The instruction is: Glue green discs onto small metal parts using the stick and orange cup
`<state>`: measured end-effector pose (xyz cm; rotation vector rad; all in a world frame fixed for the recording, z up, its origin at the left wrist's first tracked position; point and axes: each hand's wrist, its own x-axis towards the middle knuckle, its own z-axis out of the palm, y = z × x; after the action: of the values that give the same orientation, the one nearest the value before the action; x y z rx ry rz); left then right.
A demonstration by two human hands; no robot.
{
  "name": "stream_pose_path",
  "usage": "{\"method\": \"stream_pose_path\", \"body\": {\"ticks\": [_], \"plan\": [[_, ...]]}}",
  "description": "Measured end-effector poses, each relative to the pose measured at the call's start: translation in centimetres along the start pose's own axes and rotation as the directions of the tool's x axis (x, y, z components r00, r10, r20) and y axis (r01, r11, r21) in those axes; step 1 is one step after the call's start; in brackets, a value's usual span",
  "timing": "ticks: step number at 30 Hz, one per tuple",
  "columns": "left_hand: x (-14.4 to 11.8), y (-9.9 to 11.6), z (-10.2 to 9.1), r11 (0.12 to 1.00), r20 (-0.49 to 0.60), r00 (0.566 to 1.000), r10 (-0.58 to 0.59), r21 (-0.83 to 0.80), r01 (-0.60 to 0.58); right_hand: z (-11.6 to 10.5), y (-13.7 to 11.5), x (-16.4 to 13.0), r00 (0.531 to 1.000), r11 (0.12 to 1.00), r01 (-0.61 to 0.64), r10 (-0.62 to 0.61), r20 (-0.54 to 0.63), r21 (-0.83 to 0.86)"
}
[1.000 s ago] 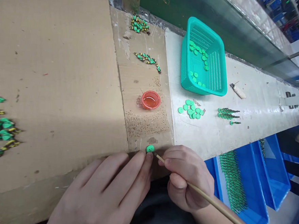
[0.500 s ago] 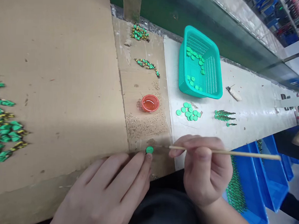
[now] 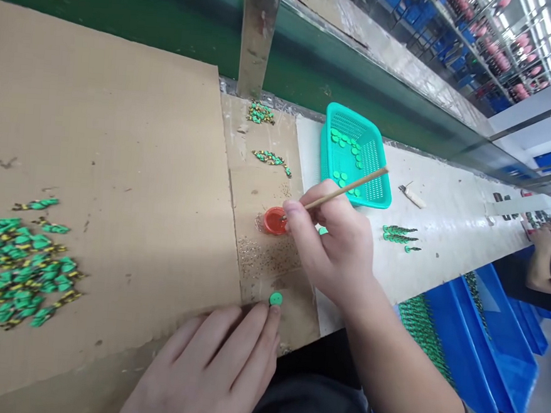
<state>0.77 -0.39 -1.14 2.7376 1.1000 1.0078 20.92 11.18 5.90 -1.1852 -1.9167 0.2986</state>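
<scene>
My left hand (image 3: 217, 366) rests at the cardboard's front edge, fingers together, with a small round green button (image 3: 275, 299) at its fingertips; the thumb is hidden. Two small dark dots show on the button's face. Pinched in my right hand (image 3: 333, 248) is a thin wooden stick (image 3: 352, 187), slanting up and to the right. Its lower end is inside a small red cup (image 3: 274, 221) that holds liquid. Behind my right hand, loose green buttons (image 3: 323, 230) are mostly covered.
A turquoise basket (image 3: 382, 176) holds several green buttons. Small green, yellow and black figures (image 3: 20, 270) are heaped on cardboard (image 3: 155, 179) at left, with smaller groups farther back. Green-ended pieces (image 3: 399, 234) and a tube (image 3: 414, 196) lie right. Blue bins (image 3: 460, 332) stand below; another person's arm (image 3: 543, 257) is far right.
My right hand has moved up and left, bringing the stick's end from near the button into the red cup. My left hand stays at the button. The camera view has tilted upward.
</scene>
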Motion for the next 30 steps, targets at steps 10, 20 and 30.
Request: {"method": "stream_pose_path", "body": {"ticks": [10,20,30], "plan": [[-0.11,-0.05,0.10,1.000,0.007,1.000,0.021,-0.005,-0.021,0.48,0.50,0.27,0.999,0.998,0.033,-0.032,0.028,-0.056],[0.01,0.13,-0.05,1.000,-0.004,1.000,0.004,-0.010,-0.004,0.68,0.66,0.06,1.000,0.997,0.020,-0.018,0.018,-0.075],[0.21,0.08,0.01,1.000,-0.011,1.000,-0.007,-0.011,0.007,0.08,0.14,0.08,0.998,0.997,0.050,-0.052,-0.034,-0.056]]}}
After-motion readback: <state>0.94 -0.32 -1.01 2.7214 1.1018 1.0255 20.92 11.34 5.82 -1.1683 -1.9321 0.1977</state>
